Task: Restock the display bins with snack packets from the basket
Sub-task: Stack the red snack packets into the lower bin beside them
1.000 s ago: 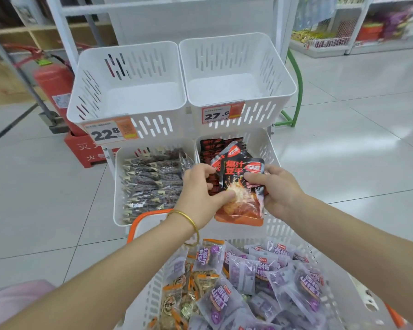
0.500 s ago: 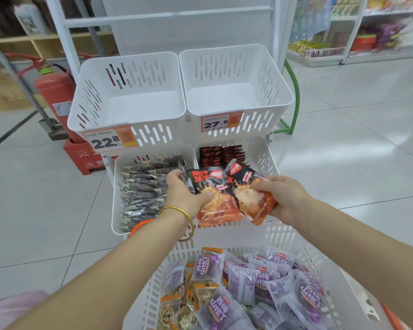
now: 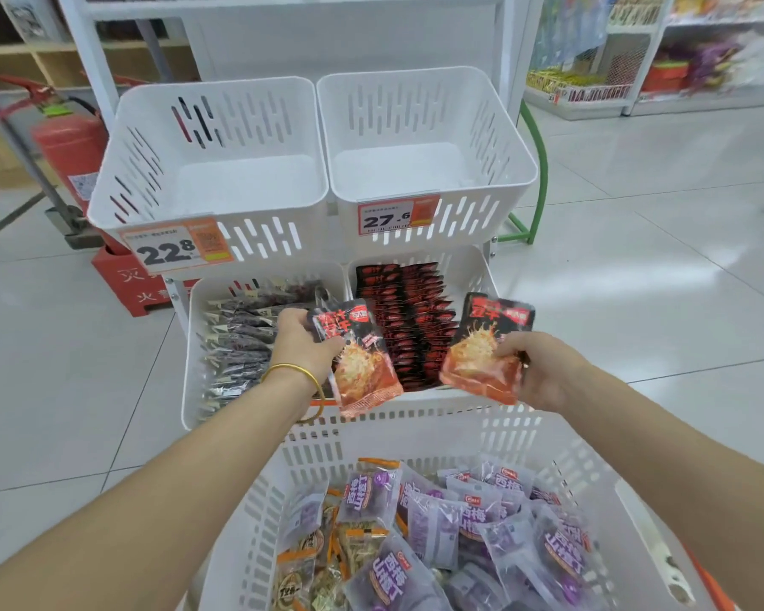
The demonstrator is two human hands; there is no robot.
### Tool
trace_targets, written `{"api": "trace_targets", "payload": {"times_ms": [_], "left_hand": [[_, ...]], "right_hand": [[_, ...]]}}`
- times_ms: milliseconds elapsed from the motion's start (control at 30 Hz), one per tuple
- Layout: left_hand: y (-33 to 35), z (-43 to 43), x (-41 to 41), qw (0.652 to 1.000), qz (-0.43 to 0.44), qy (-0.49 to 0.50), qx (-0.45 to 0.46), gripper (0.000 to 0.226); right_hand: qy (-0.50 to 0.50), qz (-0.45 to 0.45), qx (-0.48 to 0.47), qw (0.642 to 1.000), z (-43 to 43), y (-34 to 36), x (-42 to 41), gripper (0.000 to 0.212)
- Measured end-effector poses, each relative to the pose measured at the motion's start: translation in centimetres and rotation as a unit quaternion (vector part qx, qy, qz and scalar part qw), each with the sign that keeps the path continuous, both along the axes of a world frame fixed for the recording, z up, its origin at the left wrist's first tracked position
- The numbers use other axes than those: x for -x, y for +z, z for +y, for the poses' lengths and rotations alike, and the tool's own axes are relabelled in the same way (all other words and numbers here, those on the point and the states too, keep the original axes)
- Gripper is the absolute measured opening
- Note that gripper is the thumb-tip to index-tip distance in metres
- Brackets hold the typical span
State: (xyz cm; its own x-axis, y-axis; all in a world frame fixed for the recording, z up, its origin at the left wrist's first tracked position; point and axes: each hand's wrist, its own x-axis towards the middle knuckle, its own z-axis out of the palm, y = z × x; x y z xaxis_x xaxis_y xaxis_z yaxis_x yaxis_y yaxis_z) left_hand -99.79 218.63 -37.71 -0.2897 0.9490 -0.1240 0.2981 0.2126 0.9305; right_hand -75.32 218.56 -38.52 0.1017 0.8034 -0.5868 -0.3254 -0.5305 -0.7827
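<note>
Packets (image 3: 362,359) now apart above stocked bin (image 3: 475,275)

Four bins (image 3: 212,178), one basket (image 3: 309,452), two held packets (image 3: 362,363)

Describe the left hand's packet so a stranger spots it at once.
Find the white four-bin rack. Before its lower row, two red-and-black packets are held up. Yours is in the left hand, the one wearing a gold bangle.

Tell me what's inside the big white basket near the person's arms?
The basket holds a heap of purple packets and, at its left, orange-edged packets. Whatever lies under that heap, and the basket's floor, is covered.
</note>
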Motion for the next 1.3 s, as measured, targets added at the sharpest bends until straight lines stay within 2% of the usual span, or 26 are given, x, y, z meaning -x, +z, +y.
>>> {"api": "trace_targets", "payload": {"times_ms": [100, 200, 300, 433, 633, 833, 933, 1067, 1233, 1300], "left_hand": [[-0.4, 1.3, 0.4, 0.999, 0.039, -0.002, -0.005, 0.040], [-1.0, 2.9, 0.4, 0.991, 0.115, -0.030, -0.066, 0.050], [-2.5, 4.5, 0.2, 0.975, 0.179, -0.082, -0.104, 0.035], [-4.8, 5.8, -0.2, 0.962, 0.200, -0.138, -0.124, 0.026], [-7.0, 6.6, -1.3, 0.957, 0.191, -0.170, -0.135, 0.029], [-8.9, 6.8, -1.6, 0.932, 0.271, -0.212, -0.116, 0.021], [-9.8, 7.2, -1.6, 0.901, 0.363, -0.217, -0.100, 0.014], [-10.2, 8.3, -2.5, 0.811, 0.522, -0.250, -0.086, 0.023], [-10.1, 9.2, -4.4, 0.752, 0.579, -0.292, -0.116, 0.015], [-10.5, 9.4, -4.6, 0.740, 0.596, -0.293, -0.106, 0.013]], "right_hand": [[-0.006, 0.044, 0.009, 0.999, 1.2, -1.5, -0.2, 0.003], [-0.033, 0.023, -0.011, 0.999, 2.6, -3.1, -0.3, 0.016], [-0.078, -0.020, -0.064, 0.995, 4.2, -4.0, -0.7, 0.021], [-0.099, -0.055, -0.107, 0.988, 5.8, -4.0, -1.3, 0.022], [-0.093, -0.075, -0.138, 0.983, 6.6, -4.9, -1.7, 0.023], [-0.080, -0.078, -0.143, 0.983, 7.0, -5.6, -1.4, 0.029], [-0.054, -0.106, -0.155, 0.981, 7.4, -6.0, -1.1, 0.029], [0.024, -0.196, -0.180, 0.964, 8.0, -6.5, -0.9, 0.028], [0.119, -0.295, -0.193, 0.928, 9.0, -7.7, -1.6, 0.026], [0.144, -0.314, -0.199, 0.917, 9.3, -8.5, -1.7, 0.025]]}}
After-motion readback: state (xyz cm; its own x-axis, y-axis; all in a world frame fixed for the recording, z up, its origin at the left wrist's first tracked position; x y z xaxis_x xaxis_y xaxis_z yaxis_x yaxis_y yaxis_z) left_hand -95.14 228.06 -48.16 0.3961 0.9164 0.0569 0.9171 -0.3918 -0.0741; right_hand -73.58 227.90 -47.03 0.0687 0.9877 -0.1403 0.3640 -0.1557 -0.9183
